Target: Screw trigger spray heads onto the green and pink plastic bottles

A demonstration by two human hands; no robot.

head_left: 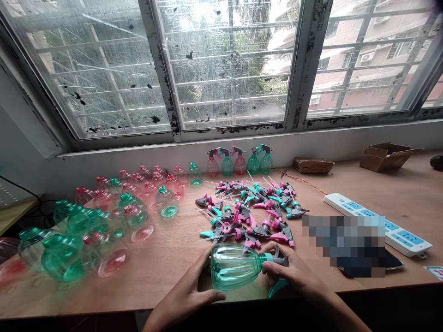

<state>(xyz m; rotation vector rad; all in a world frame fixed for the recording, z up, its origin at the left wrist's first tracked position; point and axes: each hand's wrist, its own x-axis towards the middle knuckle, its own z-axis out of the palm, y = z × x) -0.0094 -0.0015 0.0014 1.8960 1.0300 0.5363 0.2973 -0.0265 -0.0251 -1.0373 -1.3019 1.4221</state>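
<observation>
A clear green spray bottle [237, 266] lies on its side in the air just above the table's front edge, its neck toward the right. My left hand [190, 286] is wrapped round the bottle's base, thumb underneath and the other fingers mostly hidden behind it. With my right hand [294, 269] I grip the grey and teal trigger sprayer head [277, 260] at the neck; the teal trigger points down. Just beyond my hands lies a loose pile of pink, teal and grey sprayer heads [252, 207] with thin white tubes.
Many capless green bottles [64, 258] and pink bottles [104, 253] stand on the left. Several finished-looking spray bottles [240, 161] line the wall. To the right are a white power strip [377, 223], a phone [394, 263], a flat cardboard box [313, 165] and an open carton [386, 157].
</observation>
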